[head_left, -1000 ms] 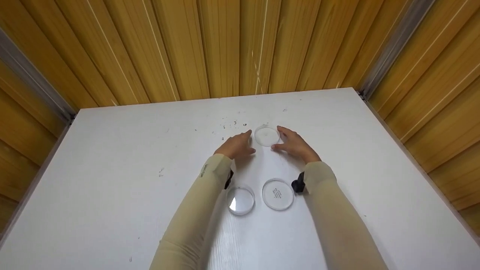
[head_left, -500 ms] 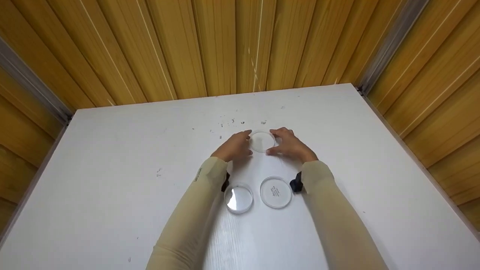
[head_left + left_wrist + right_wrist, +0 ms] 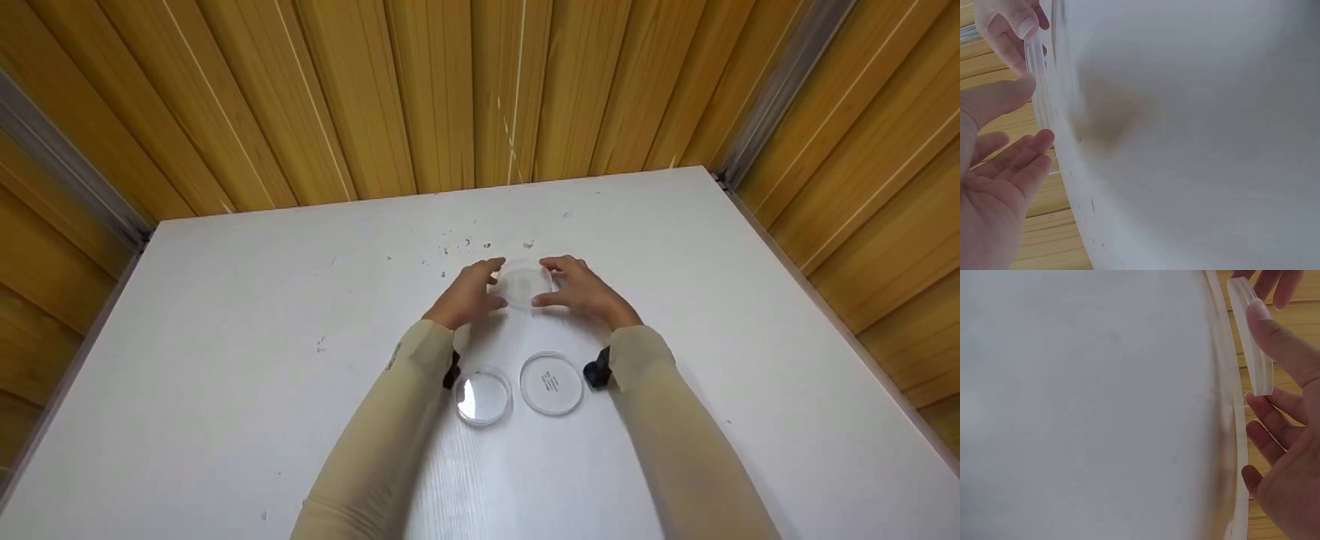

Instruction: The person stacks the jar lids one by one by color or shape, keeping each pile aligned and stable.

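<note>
A clear round petri dish (image 3: 524, 285) is between my two hands, its rim spanned from both sides. Seen edge-on in the right wrist view, the dish (image 3: 1264, 379) stands out against the wood wall, raised above the table. My left hand (image 3: 466, 292) holds its left side with thumb and fingertips. Opposite, my right hand (image 3: 589, 292) pinches the right side, thumb near and fingers far. Closer to me lie two more clear dishes: one with a bright reflection (image 3: 484, 397) by the left wrist, one with small dark print (image 3: 551, 383) by the right wrist.
The white table (image 3: 225, 360) has small dark scuffs (image 3: 466, 244) beyond the hands. Its back edge meets a yellow wood-slat wall (image 3: 435, 97), with similar walls at both sides. Black wrist straps (image 3: 598, 369) show at the sleeve cuffs.
The held dish has come slightly toward me and to the left. My left hand, apart from it a second ago, now grips its left rim; the right hand moved along with the dish.
</note>
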Tool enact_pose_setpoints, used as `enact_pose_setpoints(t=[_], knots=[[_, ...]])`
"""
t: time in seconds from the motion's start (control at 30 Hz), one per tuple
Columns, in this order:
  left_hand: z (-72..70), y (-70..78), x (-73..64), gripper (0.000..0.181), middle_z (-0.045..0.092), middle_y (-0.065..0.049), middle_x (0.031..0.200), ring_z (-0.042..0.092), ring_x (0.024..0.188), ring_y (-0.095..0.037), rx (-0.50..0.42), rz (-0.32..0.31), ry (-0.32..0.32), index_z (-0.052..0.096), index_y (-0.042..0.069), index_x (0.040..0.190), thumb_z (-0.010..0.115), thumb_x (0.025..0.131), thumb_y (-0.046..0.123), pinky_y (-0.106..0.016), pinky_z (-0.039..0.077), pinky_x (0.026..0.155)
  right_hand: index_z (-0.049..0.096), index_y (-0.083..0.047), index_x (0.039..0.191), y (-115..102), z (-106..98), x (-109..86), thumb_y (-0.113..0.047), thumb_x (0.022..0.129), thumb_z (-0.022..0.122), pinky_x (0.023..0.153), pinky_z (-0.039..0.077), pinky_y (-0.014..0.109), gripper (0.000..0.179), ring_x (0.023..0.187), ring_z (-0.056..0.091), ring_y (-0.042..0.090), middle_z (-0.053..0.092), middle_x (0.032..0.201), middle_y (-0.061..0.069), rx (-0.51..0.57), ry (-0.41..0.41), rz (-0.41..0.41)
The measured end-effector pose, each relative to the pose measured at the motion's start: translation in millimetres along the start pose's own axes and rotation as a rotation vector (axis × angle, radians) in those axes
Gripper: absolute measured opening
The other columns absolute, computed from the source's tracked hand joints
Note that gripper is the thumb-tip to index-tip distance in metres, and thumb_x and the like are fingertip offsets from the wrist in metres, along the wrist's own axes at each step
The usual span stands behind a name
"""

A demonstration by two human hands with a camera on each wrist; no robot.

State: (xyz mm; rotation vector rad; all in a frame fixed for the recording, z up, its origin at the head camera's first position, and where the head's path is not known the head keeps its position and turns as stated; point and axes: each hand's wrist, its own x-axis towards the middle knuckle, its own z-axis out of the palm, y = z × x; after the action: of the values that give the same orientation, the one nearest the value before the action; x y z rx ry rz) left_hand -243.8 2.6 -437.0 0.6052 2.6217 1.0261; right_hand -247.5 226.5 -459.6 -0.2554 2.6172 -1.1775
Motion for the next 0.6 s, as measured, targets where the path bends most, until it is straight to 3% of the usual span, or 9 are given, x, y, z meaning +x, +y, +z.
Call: enact_pose_setpoints(t=[0.27, 0.6], knots=[[-11.7, 5.2, -2.5, 0.066, 0.048, -0.012, 0.145, 0.054, 0.124, -0.026, -0.03, -0.025, 0.029, 0.043, 0.009, 0.144, 0.072, 0.084, 0.005, -0.038, 0.049, 0.099, 0.043, -0.013, 0.144, -11, -6, -2.3, -0.035, 0.077, 0.08, 0.115, 0.026, 0.053, 0.08, 0.139, 0.03, 0.029, 0.042, 0.144, 0.008, -0.003, 0.018, -0.055], [-27.7, 14.8, -14.3, 0.065, 0.052, -0.011, 0.14, 0.056, 0.12, -0.025, -0.111, 0.008, 0.091, 0.048, 0.01, 0.141, 0.074, 0.082, 0.003, -0.034, 0.053, 0.093, 0.043, -0.012, 0.144, -32, -20, -11.0, -0.04, 0.076, 0.08, 0.113, 0.028, 0.056, 0.082, 0.138, 0.031, 0.028, 0.042, 0.143, 0.009, -0.022, 0.01, -0.15]])
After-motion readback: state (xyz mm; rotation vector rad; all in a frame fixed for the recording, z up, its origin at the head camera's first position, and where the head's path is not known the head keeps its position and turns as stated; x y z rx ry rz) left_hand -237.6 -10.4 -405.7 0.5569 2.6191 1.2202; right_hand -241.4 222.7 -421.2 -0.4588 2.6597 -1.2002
